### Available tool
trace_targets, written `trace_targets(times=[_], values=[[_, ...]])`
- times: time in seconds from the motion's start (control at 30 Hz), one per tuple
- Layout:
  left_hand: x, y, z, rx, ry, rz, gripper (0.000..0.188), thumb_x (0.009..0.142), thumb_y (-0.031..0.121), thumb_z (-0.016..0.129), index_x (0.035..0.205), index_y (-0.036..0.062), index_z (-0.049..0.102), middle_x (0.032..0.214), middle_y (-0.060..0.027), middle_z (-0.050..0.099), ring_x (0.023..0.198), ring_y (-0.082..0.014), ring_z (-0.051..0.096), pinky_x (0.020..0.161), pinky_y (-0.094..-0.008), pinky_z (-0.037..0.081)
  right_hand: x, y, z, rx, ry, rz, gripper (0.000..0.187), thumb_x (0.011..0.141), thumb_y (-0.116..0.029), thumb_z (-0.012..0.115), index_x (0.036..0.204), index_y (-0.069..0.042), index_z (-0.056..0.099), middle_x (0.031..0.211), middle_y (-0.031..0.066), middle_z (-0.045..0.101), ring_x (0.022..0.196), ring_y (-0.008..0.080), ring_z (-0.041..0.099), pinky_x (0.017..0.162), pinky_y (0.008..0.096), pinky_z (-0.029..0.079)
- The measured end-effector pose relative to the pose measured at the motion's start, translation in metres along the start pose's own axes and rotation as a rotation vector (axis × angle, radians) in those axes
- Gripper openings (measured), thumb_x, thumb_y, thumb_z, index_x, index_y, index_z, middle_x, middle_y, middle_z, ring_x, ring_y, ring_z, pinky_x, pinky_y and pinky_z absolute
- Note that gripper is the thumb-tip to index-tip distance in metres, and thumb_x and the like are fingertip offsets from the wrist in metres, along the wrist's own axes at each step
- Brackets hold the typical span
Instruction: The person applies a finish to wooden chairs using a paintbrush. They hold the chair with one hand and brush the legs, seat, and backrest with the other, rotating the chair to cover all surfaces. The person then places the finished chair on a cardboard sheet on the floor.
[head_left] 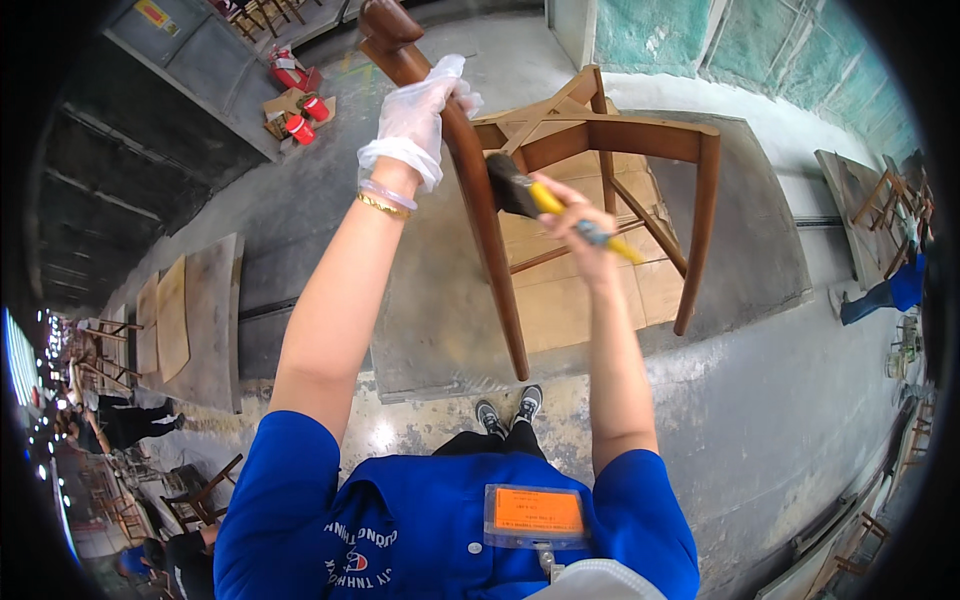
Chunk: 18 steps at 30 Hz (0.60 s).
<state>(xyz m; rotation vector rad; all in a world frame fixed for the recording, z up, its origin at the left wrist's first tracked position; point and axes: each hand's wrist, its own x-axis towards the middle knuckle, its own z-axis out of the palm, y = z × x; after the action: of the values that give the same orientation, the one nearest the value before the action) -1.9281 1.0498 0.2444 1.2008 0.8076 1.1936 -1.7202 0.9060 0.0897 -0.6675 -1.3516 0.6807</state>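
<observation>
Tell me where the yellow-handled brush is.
In the head view, just right of upper centre, the brush is in the right hand, its dark end beside the wooden chair.

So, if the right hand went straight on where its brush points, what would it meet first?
Likely the brown chair leg: the brush in the right hand looks to be touching it or very near it, though depth is unclear.

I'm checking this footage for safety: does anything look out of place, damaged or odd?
One oddity: the left hand, on the wooden chair frame, wears a translucent glove, while the right hand, gripping a yellow-handled brush, looks bare. No obvious damage shows on the frame.
</observation>
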Motion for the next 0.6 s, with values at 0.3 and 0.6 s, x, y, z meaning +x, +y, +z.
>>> trace_targets(times=[0.3, 0.6], values=[[0.018, 0.002, -0.011, 0.053, -0.086, -0.013, 0.034, 0.101, 0.026, 0.068, 0.122, 0.0004, 0.068, 0.106, -0.0091, 0.074, 0.103, -0.0223, 0.074, 0.091, -0.0372, 0.057, 0.028, 0.001, 0.023, -0.26, 0.097, -0.16, 0.018, 0.086, 0.014, 0.072, 0.08, -0.003, 0.071, 0.139, 0.0205, 0.069, 0.132, 0.0314, 0.065, 0.104, 0.0361, 0.056], [0.022, 0.016, -0.004, -0.07, -0.092, -0.095, 0.025, 0.102, 0.031, 0.073, 0.096, 0.008, 0.066, 0.081, -0.0086, 0.069, 0.081, -0.0259, 0.072, 0.076, -0.0411, 0.061, -0.041, -0.014, 0.094, 0.843, 0.788, 0.381, 0.021, 0.095, -0.001, 0.075, 0.089, -0.012, 0.058, 0.143, 0.0126, 0.065, 0.13, 0.0239, 0.06, 0.099, 0.0404, 0.053]])
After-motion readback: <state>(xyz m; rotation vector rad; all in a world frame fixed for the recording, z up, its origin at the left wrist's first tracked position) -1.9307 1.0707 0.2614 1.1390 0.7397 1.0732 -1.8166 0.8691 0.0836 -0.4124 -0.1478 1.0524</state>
